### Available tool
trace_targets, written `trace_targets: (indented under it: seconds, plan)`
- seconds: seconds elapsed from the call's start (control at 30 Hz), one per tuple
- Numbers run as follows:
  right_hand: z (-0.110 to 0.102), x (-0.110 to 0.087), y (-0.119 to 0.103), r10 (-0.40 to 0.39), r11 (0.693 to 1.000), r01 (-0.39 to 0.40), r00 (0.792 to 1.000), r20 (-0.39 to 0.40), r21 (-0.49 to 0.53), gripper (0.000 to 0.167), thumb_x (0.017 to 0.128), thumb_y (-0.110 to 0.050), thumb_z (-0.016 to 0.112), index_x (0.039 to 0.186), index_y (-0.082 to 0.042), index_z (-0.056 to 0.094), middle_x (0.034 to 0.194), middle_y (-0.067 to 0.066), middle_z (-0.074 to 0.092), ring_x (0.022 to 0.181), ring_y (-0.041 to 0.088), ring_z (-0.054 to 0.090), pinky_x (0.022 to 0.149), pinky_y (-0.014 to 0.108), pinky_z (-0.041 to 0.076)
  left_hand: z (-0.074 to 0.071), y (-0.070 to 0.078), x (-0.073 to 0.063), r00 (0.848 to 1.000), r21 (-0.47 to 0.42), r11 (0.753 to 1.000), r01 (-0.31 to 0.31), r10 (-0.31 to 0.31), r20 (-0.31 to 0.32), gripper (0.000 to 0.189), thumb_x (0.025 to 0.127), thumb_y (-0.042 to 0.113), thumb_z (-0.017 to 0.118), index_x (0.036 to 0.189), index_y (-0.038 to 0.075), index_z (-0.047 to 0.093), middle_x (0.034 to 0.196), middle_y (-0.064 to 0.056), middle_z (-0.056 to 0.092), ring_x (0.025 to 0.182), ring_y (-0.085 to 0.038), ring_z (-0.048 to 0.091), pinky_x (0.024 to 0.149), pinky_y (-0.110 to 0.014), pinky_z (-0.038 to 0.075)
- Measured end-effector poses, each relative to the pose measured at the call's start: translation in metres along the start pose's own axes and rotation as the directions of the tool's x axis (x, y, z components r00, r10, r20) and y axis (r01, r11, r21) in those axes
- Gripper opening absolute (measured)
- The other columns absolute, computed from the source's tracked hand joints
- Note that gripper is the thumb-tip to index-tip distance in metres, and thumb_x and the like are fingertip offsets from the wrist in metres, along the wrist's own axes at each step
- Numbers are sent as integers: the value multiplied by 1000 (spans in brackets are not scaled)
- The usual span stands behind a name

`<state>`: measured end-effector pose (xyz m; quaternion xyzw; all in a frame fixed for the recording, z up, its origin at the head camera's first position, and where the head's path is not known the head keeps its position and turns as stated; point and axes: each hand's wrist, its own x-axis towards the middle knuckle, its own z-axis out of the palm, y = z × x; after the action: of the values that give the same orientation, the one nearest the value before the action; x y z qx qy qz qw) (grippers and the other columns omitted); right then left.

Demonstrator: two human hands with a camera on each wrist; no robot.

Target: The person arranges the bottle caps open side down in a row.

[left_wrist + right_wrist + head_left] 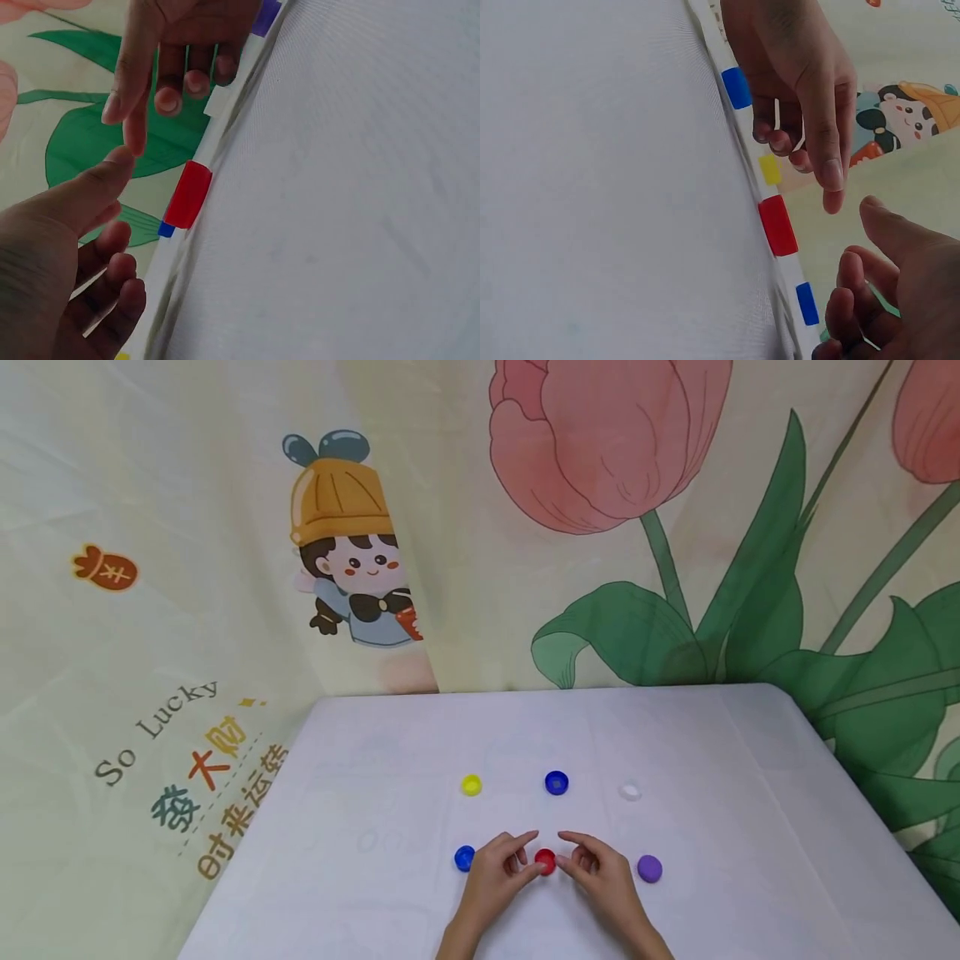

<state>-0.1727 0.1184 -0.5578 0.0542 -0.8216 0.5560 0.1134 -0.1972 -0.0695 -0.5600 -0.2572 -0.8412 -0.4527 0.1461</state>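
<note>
A red bottle cap [545, 862] lies on the white table between my two hands. My left hand [497, 875] hovers at its left, thumb and forefinger extended, other fingers loosely bent. On the other side, my right hand [602, 878] mirrors that pose. Both wrist views show the red cap [188, 195] [778, 225] standing on the tabletop with the fingers apart from it and holding nothing. A blue cap [465, 858] sits just left of the left hand, partly covered by it. To the right of the right hand is a purple cap [649, 868].
Farther back, a yellow cap [471, 785], a dark blue cap [557, 782] and a whitish translucent cap [630, 791] form a row. Behind the white table [360, 735] hangs a printed curtain [465, 527] with tulips and a cartoon figure.
</note>
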Motion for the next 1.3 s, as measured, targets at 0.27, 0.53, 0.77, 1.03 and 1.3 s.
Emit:
trace_targets:
  seconds: [0.27,0.53,0.77,1.03,1.3]
  plan:
    - [2,-3,10,-3,997,14,988,153,-73,40,70,-25,80,107,-11,68,70,-7,53,62,7,46,56,21,39,2,-8,-5,994,32,997,68,-70,80,33,71,21,80,101,9,71,67,5,53,56,-1,44,49,-14,38]
    - [3,-2,10,11,994,8,985,169,-110,35,71,-20,79,105,-15,69,69,-9,52,63,7,47,58,21,40,4,-10,-3,989,52,994,98,-103,109,27,73,22,78,96,10,72,67,7,53,56,-3,46,50,-14,38]
    - [4,-4,14,-7,994,24,987,161,-106,32,72,-21,78,102,-16,70,69,-12,51,62,7,47,57,21,40,4,-8,-5,983,52,992,116,-122,137,28,74,29,76,97,13,72,67,10,51,56,0,44,49,-15,38]
    - [5,-6,17,-25,996,38,989,145,-83,31,71,-26,78,100,-18,70,70,-11,52,62,6,47,56,21,41,1,-5,-7,986,0,995,101,-100,130,27,74,26,76,96,11,72,68,10,51,57,0,45,49,-15,39]
    - [2,-7,17,-48,998,52,992,118,-29,28,73,-33,75,100,-24,68,71,-12,52,62,5,48,56,21,42,2,-1,-5,987,-98,986,132,-122,101,25,75,27,75,97,14,72,69,11,52,59,0,45,50,-16,41]
